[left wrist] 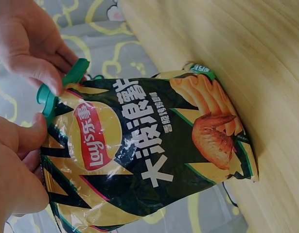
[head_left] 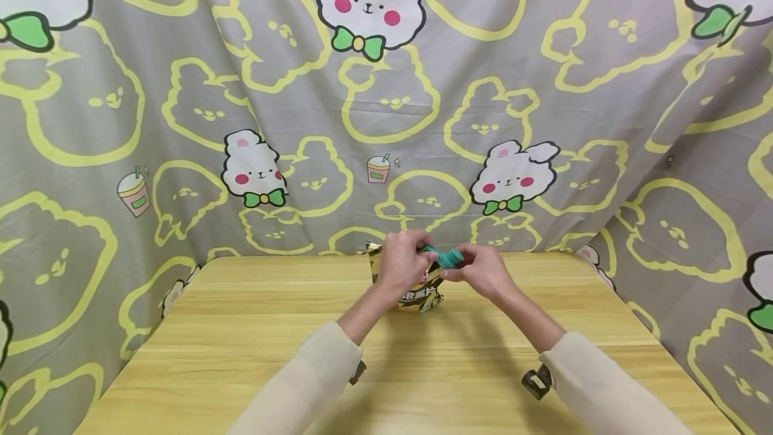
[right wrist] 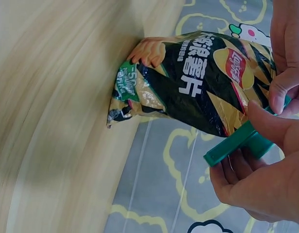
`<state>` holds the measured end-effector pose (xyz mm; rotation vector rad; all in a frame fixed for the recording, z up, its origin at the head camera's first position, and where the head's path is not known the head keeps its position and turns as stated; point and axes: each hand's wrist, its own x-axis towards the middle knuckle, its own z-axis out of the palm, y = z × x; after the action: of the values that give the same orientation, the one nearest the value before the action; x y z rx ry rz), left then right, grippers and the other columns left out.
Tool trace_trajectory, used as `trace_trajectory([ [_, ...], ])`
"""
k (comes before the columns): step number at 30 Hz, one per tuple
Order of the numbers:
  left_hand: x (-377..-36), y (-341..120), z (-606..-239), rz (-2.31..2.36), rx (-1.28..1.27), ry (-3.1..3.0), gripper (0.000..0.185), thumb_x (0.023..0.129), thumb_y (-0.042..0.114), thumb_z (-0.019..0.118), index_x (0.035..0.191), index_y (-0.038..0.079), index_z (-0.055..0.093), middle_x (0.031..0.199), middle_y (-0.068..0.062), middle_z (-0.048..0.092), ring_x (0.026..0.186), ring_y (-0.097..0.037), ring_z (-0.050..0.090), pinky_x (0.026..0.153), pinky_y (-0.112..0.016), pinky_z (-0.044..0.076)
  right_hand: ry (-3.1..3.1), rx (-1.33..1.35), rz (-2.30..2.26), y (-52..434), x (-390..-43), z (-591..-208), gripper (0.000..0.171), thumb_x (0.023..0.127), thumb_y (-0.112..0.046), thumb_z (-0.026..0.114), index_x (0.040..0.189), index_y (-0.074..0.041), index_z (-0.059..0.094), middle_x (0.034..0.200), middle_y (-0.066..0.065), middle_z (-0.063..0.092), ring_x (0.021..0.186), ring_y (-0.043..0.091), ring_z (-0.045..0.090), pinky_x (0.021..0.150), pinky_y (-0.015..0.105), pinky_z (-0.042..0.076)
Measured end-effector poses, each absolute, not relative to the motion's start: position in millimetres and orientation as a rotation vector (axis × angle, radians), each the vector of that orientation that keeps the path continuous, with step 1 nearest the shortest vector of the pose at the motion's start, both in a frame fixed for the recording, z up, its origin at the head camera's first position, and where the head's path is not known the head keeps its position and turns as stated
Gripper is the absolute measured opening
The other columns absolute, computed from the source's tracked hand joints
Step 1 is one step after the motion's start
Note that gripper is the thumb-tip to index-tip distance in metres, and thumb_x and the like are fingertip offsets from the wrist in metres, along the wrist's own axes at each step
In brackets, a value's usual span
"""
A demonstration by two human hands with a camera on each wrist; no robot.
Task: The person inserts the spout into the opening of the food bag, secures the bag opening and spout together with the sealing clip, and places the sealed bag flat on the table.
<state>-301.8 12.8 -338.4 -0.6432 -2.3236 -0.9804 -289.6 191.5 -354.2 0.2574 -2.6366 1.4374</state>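
Head view: both hands, left hand (head_left: 403,262) and right hand (head_left: 481,271), pinch the green clip (head_left: 448,258) atop the chip bag (left wrist: 144,155); next, it needs squeezing.

Open desk in front, cloth close behind.
Bare wooden desk (head_left: 253,354) left, right and forward of the upright chip bag (head_left: 417,291), free for passage on every side but the rear. Patterned cloth (head_left: 181,119) hanging just behind the bag and wrapping both desk edges. Both hands (head_left: 443,264) and a green clip (head_left: 448,258) crowding the bag's top.
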Motion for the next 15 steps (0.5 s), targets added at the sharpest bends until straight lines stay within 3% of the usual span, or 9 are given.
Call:
trace_trajectory([
  [15,-301.7,10.7,-338.8,-0.982,-0.647,-2.332,0.011,0.079,0.008,0.087,0.078,0.009,0.076,0.072,-0.004,0.075,0.051,-0.003,0.057,0.053,-0.014,0.046,-2.602,0.109,1.468,179.9,-296.0,-355.4,0.033,0.077,-0.016,0.089,0.103,-0.001,0.074,0.098,0.014,0.074,0.083,0.022,0.062,0.066,0.028,0.049],
])
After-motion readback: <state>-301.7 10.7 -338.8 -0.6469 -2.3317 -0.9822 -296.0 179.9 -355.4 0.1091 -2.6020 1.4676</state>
